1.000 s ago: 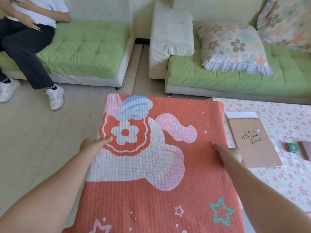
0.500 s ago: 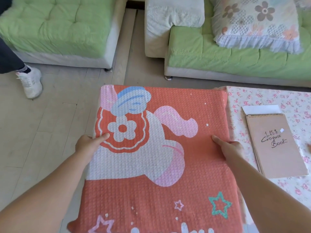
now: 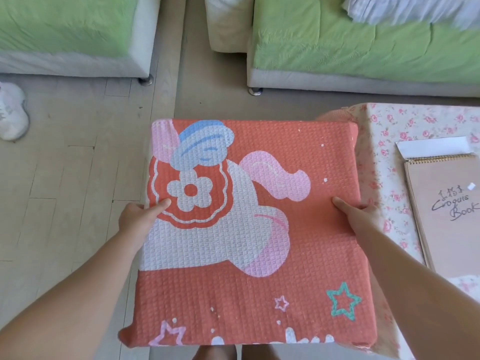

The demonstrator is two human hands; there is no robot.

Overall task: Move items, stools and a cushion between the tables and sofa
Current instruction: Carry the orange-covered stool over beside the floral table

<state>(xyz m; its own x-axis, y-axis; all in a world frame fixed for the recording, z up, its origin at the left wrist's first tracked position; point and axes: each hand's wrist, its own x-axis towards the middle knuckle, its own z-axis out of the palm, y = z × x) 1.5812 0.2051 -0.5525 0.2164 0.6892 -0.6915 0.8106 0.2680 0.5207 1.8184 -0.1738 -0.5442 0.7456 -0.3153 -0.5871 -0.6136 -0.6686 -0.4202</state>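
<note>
- Both hands are on the cushion (image 3: 241,229), one at each side edge, holding it flat and face up out in front of us.
- Our left hand (image 3: 137,216) clamps the left edge, thumb lying on the printed top, fingers hidden underneath.
- Our right hand (image 3: 361,216) does the same on the right edge, thumb on top, the rest tucked under.
- That cushion is orange-red waffle fabric with a white cartoon figure, blue hat, flower and stars.
- It sits over the floor (image 3: 78,203), its right side overlapping the edge of the table (image 3: 389,141) with the floral cloth.
- On that table lies a brown sketchbook (image 3: 446,216) marked "Croquis Book".
- Further off are the green sofa (image 3: 363,48) sections, and a white shoe (image 3: 11,110) at far left.
</note>
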